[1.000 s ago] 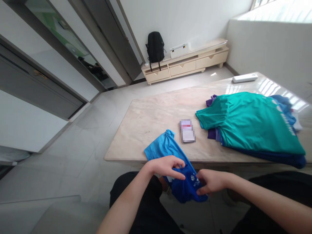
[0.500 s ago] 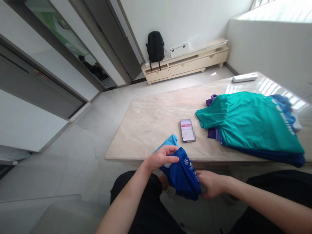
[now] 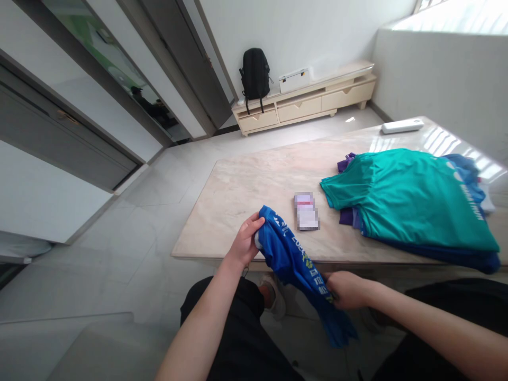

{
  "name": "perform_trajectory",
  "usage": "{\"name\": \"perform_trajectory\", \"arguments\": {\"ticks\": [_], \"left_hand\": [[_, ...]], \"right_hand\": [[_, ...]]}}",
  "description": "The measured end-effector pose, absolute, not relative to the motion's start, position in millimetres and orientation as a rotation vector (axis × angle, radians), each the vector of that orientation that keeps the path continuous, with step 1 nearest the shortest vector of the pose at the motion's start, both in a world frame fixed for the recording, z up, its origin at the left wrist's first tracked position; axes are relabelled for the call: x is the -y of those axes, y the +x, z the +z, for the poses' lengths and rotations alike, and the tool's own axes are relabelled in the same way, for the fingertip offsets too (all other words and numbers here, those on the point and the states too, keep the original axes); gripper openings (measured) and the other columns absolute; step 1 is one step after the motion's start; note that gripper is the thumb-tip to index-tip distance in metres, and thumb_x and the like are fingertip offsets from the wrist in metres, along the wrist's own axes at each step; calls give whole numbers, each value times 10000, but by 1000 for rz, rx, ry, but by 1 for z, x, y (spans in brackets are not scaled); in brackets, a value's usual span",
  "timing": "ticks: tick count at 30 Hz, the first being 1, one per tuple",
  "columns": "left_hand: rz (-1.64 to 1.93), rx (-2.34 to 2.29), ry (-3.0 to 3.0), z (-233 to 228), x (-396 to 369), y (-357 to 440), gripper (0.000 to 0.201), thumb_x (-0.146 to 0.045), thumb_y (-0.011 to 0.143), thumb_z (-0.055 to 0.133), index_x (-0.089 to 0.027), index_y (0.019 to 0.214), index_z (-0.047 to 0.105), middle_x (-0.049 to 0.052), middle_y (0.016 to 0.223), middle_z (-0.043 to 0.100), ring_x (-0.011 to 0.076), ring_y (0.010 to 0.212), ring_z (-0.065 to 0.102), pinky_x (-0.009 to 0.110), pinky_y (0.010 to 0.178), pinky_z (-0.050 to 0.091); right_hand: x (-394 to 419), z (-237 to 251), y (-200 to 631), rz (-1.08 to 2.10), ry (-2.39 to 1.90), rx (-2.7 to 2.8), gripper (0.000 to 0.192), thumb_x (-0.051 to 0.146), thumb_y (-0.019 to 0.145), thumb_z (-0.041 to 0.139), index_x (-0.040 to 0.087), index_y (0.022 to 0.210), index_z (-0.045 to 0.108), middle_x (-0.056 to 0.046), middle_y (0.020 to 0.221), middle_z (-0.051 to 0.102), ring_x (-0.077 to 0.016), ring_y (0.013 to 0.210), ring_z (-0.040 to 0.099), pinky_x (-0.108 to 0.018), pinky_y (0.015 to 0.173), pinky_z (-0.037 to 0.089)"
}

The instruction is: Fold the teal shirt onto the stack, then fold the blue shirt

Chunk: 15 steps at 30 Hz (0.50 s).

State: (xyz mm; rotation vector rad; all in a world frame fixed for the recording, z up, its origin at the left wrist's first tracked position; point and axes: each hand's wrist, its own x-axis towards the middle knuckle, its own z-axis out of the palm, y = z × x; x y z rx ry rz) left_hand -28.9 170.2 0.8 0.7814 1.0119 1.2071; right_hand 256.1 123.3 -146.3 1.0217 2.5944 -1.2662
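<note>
My left hand [image 3: 245,242] clamps the blue shirt's [image 3: 293,259] top end at the marble table [image 3: 246,190] edge | my right hand [image 3: 346,289] grips it lower down | shirt stretched between them, tail dangling over my lap

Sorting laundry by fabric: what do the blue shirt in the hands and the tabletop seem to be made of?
Blue shirt: likely thin synthetic sports knit; it drapes limply with a slight sheen and printed lettering. Tabletop: looks like polished beige marble or a stone-look surface; faint veining and glossy window reflections.

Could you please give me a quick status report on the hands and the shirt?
Left hand and right hand both grip the blue shirt, stretched above the table edge. Nothing obstructing.
</note>
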Motion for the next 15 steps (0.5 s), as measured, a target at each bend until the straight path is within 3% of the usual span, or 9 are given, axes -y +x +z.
{"name": "perform_trajectory", "arguments": {"ticks": [6, 10, 12, 15], "left_hand": [[1485, -1240, 903, 4, -190, -62, 319, -337, 714, 873, -157, 908, 695, 0, 791, 735, 116, 666, 672, 207, 655, 532], [1676, -1337, 919, 9, -197, -89, 391, -327, 652, 906, -159, 910, 666, -13, 777, 728, 105, 652, 668, 200, 656, 529], [1677, -1304, 829, 10, -194, -88, 439, -319, 618, 921, -171, 918, 638, -19, 774, 727, 113, 648, 675, 219, 668, 542], [1548, -1231, 767, 10, -185, -65, 469, -334, 615, 926, -171, 931, 619, -11, 771, 722, 127, 635, 675, 247, 664, 558]], "right_hand": [[-155, -123, 263, -1472, 1152, -2671, 136, 231, 870, 508, 194, 914, 631, -13, 777, 674, -167, 688, 607, -260, 639, 448], [-166, -116, 271, -1667, 1355, -2706, 289, 383, 1021, 364, 184, 1001, 572, -15, 752, 637, -167, 689, 595, -267, 620, 473], [-167, -114, 276, -1708, 1546, -2750, 301, 438, 1013, 422, 193, 1036, 595, -42, 830, 669, -192, 749, 630, -301, 670, 519], [-162, -106, 276, -1577, 1787, -2918, 305, 448, 981, 515, 222, 1146, 635, -110, 1147, 678, -242, 963, 669, -382, 855, 570]]}}
